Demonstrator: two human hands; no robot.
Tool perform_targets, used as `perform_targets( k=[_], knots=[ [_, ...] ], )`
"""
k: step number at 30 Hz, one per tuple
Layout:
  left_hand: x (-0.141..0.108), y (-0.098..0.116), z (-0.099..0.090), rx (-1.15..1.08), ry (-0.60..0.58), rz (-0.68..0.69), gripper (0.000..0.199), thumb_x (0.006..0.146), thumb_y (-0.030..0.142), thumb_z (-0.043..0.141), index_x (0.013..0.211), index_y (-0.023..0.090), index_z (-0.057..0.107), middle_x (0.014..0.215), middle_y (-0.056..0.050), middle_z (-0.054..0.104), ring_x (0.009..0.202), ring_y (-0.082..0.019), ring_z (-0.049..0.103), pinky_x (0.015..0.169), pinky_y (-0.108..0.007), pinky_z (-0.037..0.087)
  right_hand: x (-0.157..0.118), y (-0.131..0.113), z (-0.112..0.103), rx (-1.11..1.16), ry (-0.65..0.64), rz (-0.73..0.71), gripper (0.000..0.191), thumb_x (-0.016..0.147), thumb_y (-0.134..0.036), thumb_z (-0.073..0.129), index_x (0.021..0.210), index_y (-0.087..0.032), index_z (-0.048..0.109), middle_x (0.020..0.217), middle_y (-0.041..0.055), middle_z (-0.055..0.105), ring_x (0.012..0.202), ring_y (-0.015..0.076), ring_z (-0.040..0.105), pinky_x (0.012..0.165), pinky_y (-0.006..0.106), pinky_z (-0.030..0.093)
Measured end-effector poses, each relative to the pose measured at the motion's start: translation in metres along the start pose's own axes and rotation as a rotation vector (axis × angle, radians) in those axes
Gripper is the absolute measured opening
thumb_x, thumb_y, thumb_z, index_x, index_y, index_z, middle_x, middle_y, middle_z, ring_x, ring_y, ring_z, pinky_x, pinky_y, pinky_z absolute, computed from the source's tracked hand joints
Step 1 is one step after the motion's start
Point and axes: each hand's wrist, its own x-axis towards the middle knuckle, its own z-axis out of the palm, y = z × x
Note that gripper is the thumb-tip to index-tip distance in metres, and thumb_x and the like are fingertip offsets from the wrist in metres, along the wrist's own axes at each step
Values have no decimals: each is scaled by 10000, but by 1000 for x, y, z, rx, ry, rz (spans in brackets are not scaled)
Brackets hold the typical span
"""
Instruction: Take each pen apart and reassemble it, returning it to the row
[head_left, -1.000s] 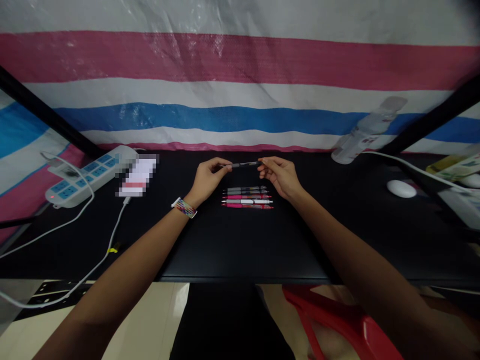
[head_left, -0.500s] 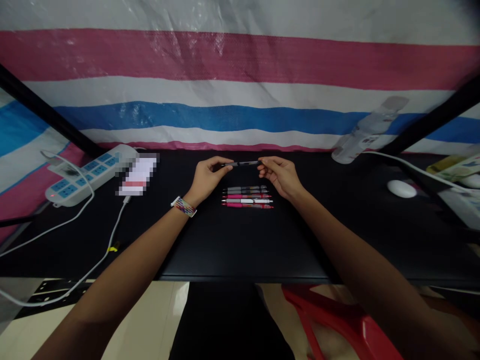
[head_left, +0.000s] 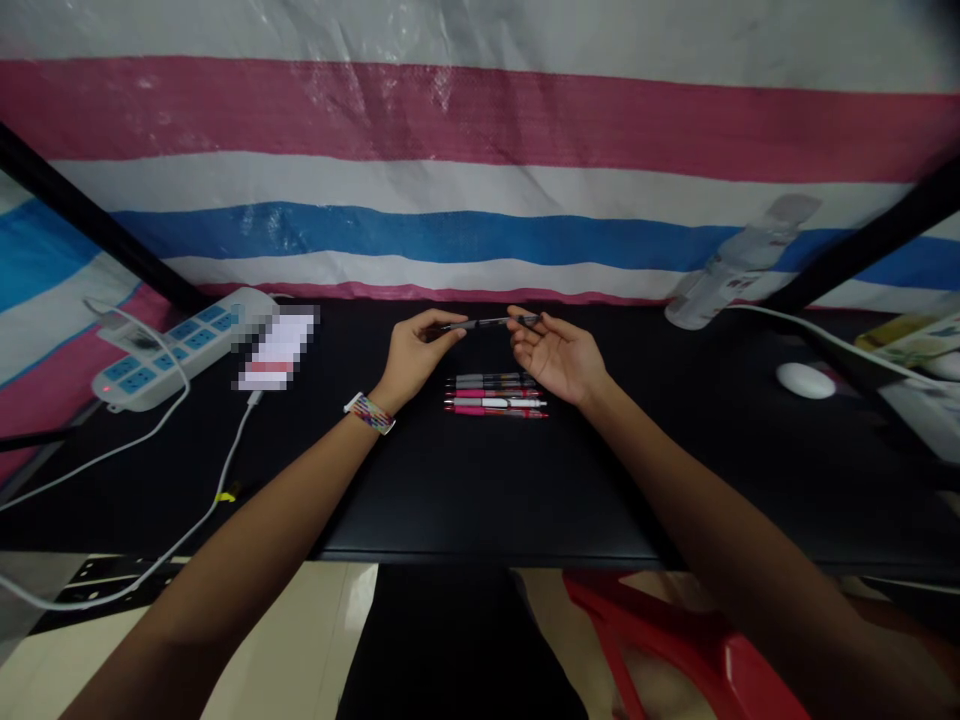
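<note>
The pen (head_left: 487, 323), at 12 o'clock from other pens (head_left: 499, 403), is pinched at 9 o'clock by the left hand (head_left: 415, 352); the right hand (head_left: 562, 361) is loosely spread at 3. Presumably light and stiff, it is best gripped mid-barrel.

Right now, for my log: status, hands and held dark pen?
Left hand pinching slim dark pen. Right hand at its right end, grip unclear. Pink, white, dark pens lined nearer wearer.

This looks like a makeshift workspace. Striped tarpaulin (head_left: 480, 120) backs a black counter (head_left: 480, 490) bearing pens (head_left: 495, 402) and a power strip (head_left: 184, 346).
</note>
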Motion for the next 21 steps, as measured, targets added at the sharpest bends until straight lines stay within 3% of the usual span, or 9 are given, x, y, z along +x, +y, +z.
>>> perform_targets(
  k=[5, 9, 16, 21],
  knots=[
    [-1, 0, 3, -21, -12, 5, 211, 864, 327, 915, 1048, 232, 881, 1101, -73, 873, 1033, -252, 807, 999, -429, 636, 4, 7, -2, -51, 71, -100, 252, 1007, -479, 746, 1115, -253, 761, 954, 77, 787, 944, 237, 760, 875, 387, 678],
    [-2, -1, 4, -24, -17, 12, 201, 870, 307, 907, 1052, 228, 876, 1099, -74, 872, 1031, -247, 805, 998, -424, 629, 3, 7, 0, -19, 62, -102, 292, 1024, -493, 702, 1156, -244, 777, 1017, 89, 803, 1024, 253, 770, 894, 393, 688],
    [0, -2, 1, 4, 10, 7, 187, 883, 292, 896, 1053, 223, 862, 1086, -71, 860, 1008, -233, 791, 976, -405, 628, -1, 4, 6, 20, 81, -71, 206, 984, -326, 741, 1166, -236, 776, 1103, 81, 818, 1085, 227, 778, 972, 362, 682],
    [0, -4, 2, -2, 15, 12, 197, 879, 313, 905, 1044, 219, 856, 1049, -66, 857, 959, -218, 778, 928, -386, 624, -1, 4, 5, 38, 64, -104, 251, 1027, -408, 711, 1173, -219, 789, 1148, 108, 829, 1170, 262, 780, 998, 389, 691]
  ],
)
